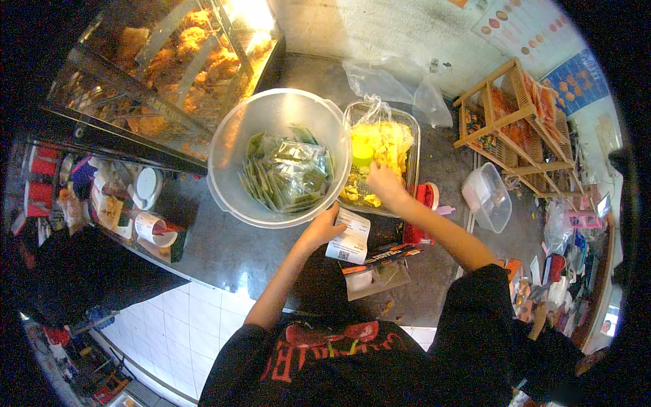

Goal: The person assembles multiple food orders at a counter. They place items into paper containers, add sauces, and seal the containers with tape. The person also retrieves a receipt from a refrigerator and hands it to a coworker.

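My left hand (322, 228) is closed on the edge of a white printed paper slip (349, 237), right beside the rim of a large translucent plastic tub (227, 146). Many flat green sachets (288, 171) lie heaped inside that tub. Over a clear rectangular tray (415, 139), my right hand (385, 184) has its fingers curled at the near side of a yellow-green cup-like scoop (363, 150); its fingertips are partly hidden. Crumbly yellow food pieces (393, 138) fill the tray, with some plastic film over its far end.
A lit glass cabinet of fried food (196, 61) stands at the back left. Wooden racks (515, 122) and a clear plastic box (487, 197) are on the right. A red object (426, 203) and a flat packet (380, 275) lie near the tray. People in dark clothing are at both sides.
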Tool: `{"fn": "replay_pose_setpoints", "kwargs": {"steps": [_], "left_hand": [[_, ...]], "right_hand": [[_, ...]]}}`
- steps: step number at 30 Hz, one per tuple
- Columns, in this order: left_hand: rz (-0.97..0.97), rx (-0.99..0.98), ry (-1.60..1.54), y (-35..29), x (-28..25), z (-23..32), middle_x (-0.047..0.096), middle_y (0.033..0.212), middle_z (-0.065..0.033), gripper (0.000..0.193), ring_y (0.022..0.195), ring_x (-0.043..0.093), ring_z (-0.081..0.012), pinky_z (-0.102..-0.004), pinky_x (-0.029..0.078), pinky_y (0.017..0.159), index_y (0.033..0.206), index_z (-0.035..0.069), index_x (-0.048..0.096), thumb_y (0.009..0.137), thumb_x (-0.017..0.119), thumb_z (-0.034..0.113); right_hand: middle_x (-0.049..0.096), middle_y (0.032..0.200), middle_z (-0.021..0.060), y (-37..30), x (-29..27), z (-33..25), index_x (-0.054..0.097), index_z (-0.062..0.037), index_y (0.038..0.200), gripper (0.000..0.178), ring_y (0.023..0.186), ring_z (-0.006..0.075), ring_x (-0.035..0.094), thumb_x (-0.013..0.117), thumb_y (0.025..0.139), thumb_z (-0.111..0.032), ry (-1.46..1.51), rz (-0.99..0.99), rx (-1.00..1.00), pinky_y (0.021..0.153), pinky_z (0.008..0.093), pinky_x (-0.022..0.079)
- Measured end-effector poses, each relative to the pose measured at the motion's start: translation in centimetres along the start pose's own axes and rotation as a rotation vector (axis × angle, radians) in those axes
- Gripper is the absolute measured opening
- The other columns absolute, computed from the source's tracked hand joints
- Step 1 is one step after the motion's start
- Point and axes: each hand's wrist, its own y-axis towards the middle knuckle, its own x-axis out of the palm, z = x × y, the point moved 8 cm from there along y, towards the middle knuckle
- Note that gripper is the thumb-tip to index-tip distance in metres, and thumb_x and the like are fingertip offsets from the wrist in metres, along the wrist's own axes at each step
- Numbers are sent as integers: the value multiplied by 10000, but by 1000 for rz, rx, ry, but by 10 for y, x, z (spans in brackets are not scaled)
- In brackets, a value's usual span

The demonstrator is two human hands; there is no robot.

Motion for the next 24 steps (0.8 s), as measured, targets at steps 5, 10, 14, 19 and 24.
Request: {"fn": "replay_pose_setpoints", "kwargs": {"steps": [5,10,14,19,24], "left_hand": [[13,-65,20,9,12,-12,592,1111,-221,613,1039,574,-300,-349,431,901,1295,-31,374,751,605,131],[61,44,-75,10,15,-5,554,1036,-338,700,998,561,-405,-408,447,857,1251,-146,295,722,631,163],[24,20,-67,6,21,-3,576,1041,-304,861,976,591,-356,-364,477,818,1346,-153,72,738,611,134],[38,9,-371,-9,22,-7,587,1077,-198,848,966,578,-228,-318,459,833,1420,-12,53,769,590,73],[105,53,-619,-46,13,-18,552,1142,-131,711,996,545,-196,-312,442,858,1416,110,228,798,573,41]], "right_hand": [[543,728,197,3,17,-35,631,32,702,100,613,284,592,589,651,-43,192,-26,-58,519,349,516],[588,710,243,-13,10,-22,588,54,686,110,625,389,594,548,697,-49,679,-135,-115,550,427,493],[591,675,244,-27,19,-27,614,41,754,135,591,381,574,531,725,-63,818,-334,-99,537,406,459],[586,612,50,-36,40,2,674,-5,872,194,458,133,480,584,805,-163,1438,-405,280,440,288,392],[513,694,2,-63,53,26,563,6,914,154,481,26,344,523,901,-143,1985,-536,617,427,167,274]]}}
